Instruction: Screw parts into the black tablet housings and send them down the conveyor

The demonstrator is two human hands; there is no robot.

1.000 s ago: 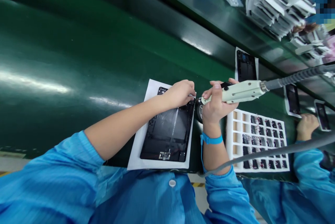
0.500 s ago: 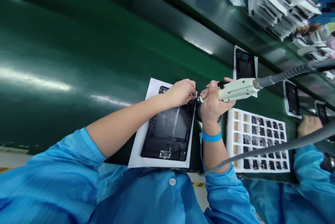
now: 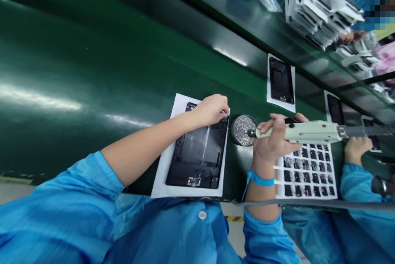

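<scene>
A black tablet chassis (image 3: 199, 155) lies on a white sheet (image 3: 163, 173) on the green belt in front of me. My left hand (image 3: 211, 109) rests with curled fingers on the chassis's far right corner. My right hand (image 3: 273, 140) is wrapped round a pale green electric screwdriver (image 3: 304, 132), its tip over a round metal screw dish (image 3: 243, 130) just right of the chassis. A blue wrist strap (image 3: 259, 179) circles my right wrist. What the left fingers pinch, if anything, is hidden.
A white compartment tray (image 3: 308, 173) of small black parts lies right of the dish. More chassis on white sheets (image 3: 280, 82) lie farther along the belt. A co-worker's hand (image 3: 356, 148) works at the right. Stacked white trays (image 3: 321, 8) stand at the back.
My right hand has carried the screwdriver right, off the chassis corner, so its tip is now over the screw dish. The left hand stays on the corner.
</scene>
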